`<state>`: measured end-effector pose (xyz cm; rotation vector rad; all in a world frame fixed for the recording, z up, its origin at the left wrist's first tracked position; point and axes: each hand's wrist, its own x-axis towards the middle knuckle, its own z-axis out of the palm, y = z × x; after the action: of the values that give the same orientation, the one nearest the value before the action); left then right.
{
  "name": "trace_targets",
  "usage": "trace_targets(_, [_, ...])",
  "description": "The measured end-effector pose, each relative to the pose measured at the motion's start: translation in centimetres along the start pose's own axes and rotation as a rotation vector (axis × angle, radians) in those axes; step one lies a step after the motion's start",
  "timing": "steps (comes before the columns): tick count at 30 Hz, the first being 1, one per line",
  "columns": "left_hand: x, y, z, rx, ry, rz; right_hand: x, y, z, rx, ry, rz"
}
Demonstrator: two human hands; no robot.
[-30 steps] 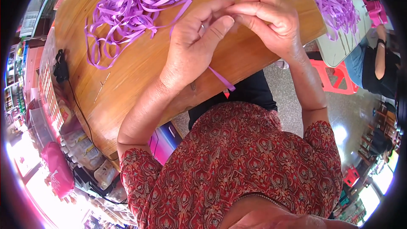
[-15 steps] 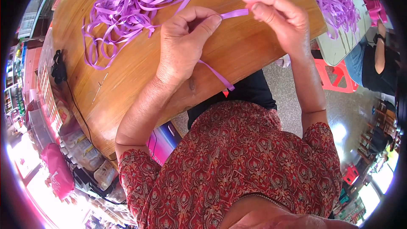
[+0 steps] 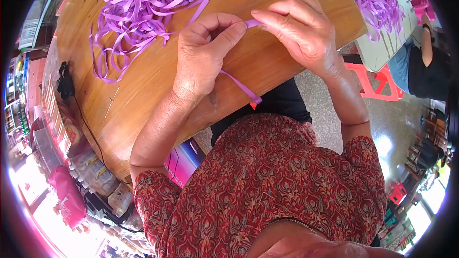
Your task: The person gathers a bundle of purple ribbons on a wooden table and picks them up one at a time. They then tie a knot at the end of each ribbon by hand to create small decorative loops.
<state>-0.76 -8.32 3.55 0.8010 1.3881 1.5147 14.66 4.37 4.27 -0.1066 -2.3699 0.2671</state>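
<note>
Scene: A person in a red patterned top sat at a round wooden surface, seen from above the head.
Left hand: The left hand was curled over the wood, thumb and forefinger pinched shut on a purple ribbon strip.
Right hand: The right hand was just beside it, fingertips closed on the strip's upper end, near the left thumb.
Strip: It ran taut and short between the two hands, then passed under the left palm and trailed down over the surface edge toward the lap.
Ribbon pile: A loose tangle of purple ribbon lay on the wood beyond the left hand, well apart from it.
Second pile: More purple ribbon lay on a pale table at the right.
Doing it well: Judging by the grip, keeping the short span flat and untwisted, with both pinches close together, would give the cleanest fold or crease.
Unclear: Whether a fold had formed between the fingertips could not be made out.
</note>
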Motion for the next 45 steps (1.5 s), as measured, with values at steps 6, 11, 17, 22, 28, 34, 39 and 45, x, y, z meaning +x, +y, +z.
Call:
trace_targets(6, [0.5, 0.0, 0.3, 0.197, -0.040, 0.157, 0.1, 0.2, -0.2, 0.146, -0.027, 0.124])
trace_targets(11, [0.5, 0.3, -0.1, 0.356, -0.084, 0.378, -0.2, -0.3, -0.8, 0.493, -0.176, 0.313])
trace_targets(17, [0.0, 0.3, 0.9, -0.094, -0.053, 0.155, -0.4, -0.7, -1.1, 1.385, -0.238, 0.713])
trace_targets(22, [-0.1, 0.2, 0.7, -0.244, -0.012, 0.152, -0.5, -1.7, 0.6, 1.590, -0.060, 0.758])
trace_targets(28, [0.1, 0.0, 0.7, -0.247, 0.055, 0.239, 0.0, -2.2, 2.2, 1.631, 0.103, 0.791])
trace_targets(34, [0.1, -0.4, 0.4, -0.116, 0.021, 0.406, 1.2, -2.7, 2.3, 1.069, 0.129, 0.543])
trace_targets(39, [0.3, -0.3, 1.0, -0.244, 0.054, 0.207, 1.2, -1.9, 2.3, 0.366, 0.170, 0.261])
trace_targets(45, [0.3, -0.5, 0.7, -0.126, 0.070, 0.195, 1.2, -2.4, 3.2, 0.230, 0.210, 0.233])
